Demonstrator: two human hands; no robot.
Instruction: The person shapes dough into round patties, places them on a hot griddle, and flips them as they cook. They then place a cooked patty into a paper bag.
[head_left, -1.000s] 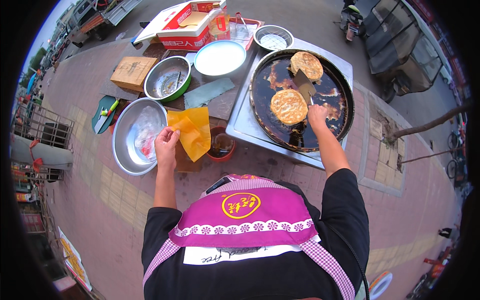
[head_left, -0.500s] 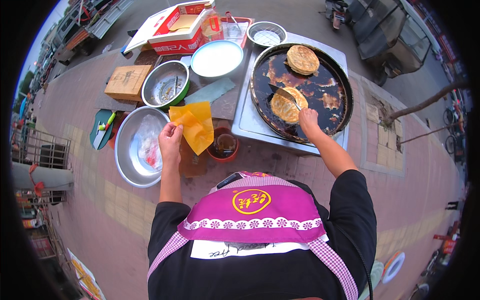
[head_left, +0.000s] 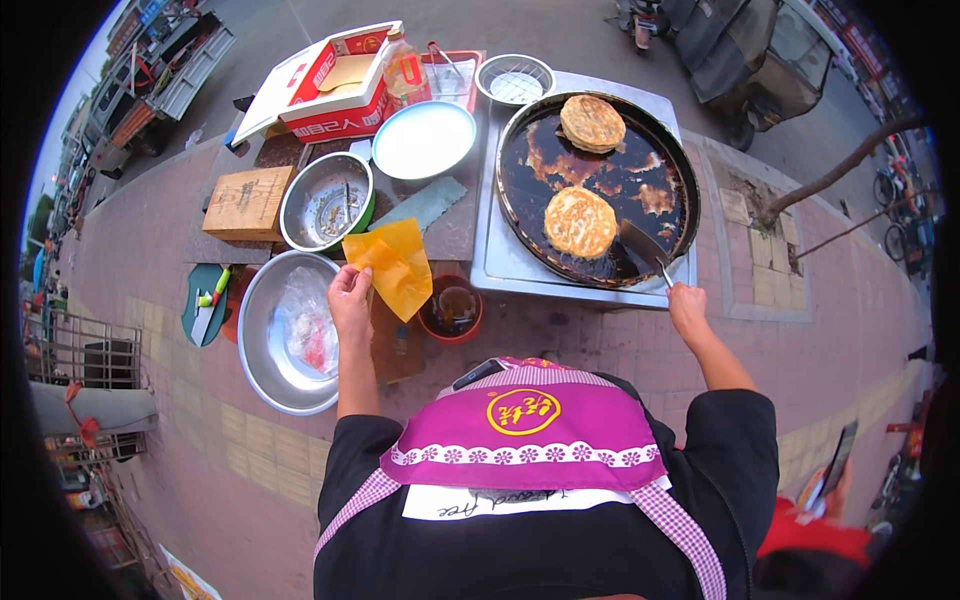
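Observation:
My left hand (head_left: pixel 350 297) pinches the edge of a yellow paper sheet (head_left: pixel 398 264), which might be a bag, over the rim of a large metal basin (head_left: pixel 260 345). In the basin lies crumpled clear plastic (head_left: pixel 308 335). My right hand (head_left: pixel 688 308) grips the handle of a wide-bladed metal spatula (head_left: pixel 640 246). Its blade rests low in the round frying pan (head_left: pixel 508 205), to the right of a browned flatbread (head_left: pixel 580 222) and apart from it. Farther back in the oily pan sits a thicker, browned flatbread (head_left: pixel 592 123), seemingly stacked.
Left of the stove (head_left: pixel 487 250) stand a steel bowl (head_left: pixel 300 190), a white-topped round container (head_left: pixel 425 140), a wooden box (head_left: pixel 247 203) and a red-white carton (head_left: pixel 345 122). Below the table is a red bucket (head_left: pixel 476 325). Someone in red (head_left: pixel 815 538) holds a phone (head_left: pixel 840 458) behind me at right.
The spatula has come off the near flatbread and swung to the pan's right side. My right hand has moved right and nearer me. A person in red has appeared at lower right.

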